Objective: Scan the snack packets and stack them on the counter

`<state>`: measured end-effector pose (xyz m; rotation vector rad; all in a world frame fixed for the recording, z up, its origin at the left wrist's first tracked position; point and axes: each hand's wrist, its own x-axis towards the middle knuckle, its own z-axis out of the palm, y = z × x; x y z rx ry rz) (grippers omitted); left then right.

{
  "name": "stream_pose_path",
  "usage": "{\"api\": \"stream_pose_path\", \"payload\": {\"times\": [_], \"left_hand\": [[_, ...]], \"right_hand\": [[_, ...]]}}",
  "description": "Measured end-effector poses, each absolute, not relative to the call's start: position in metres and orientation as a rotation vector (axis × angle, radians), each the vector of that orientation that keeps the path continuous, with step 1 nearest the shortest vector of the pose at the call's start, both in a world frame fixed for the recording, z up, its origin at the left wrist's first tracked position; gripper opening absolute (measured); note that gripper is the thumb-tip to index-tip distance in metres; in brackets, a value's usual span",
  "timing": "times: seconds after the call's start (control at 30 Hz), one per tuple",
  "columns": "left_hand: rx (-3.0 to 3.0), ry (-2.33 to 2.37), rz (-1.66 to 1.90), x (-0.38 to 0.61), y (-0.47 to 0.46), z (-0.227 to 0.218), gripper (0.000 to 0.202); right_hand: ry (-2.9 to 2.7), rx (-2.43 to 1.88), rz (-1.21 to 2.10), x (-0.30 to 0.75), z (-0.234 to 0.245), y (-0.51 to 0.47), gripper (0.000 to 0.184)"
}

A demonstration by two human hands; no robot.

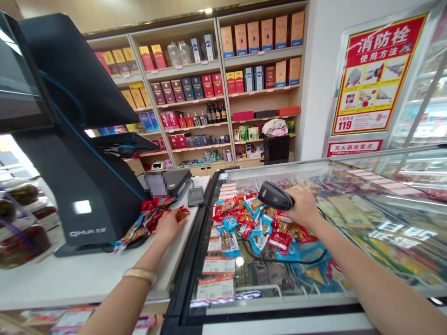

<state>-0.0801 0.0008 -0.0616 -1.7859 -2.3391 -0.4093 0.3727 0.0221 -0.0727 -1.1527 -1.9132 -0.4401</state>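
Note:
In my right hand (304, 205) is a black handheld barcode scanner (275, 196), its head pointing left over a loose heap of small red and blue snack packets (258, 228) on the freezer's glass top. The scanner's black cable (289, 261) loops across the glass in front of the heap. My left hand (170, 226), with a gold-coloured bangle at the wrist, is closed over red snack packets (153, 216) on the white counter, beside the foot of the dark register. Its fingertips are partly hidden by the hand and packets.
A large dark register (94, 153) rises from the white counter (101, 274) at left, with jars (23, 232) beside it. The glass-topped freezer (349, 284) fills the right, with price labels under its glass. Shelves of boxed bottles (225, 70) and a fire-hydrant poster (379, 74) stand behind.

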Motion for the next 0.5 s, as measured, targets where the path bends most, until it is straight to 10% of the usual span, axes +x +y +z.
{"api": "stream_pose_path", "payload": {"times": [0.3,0.5], "left_hand": [[-1.7,-2.316,-0.738,-0.091,-0.003,-0.047,0.043],[-1.564,-2.25,-2.09,-0.059,0.003,-0.038,0.03]], "right_hand": [[-1.929,-1.178,-0.395,0.369,-0.068,0.018,0.026],[-1.924,-1.168,-0.37,0.368,-0.066,0.016,0.026]]}}
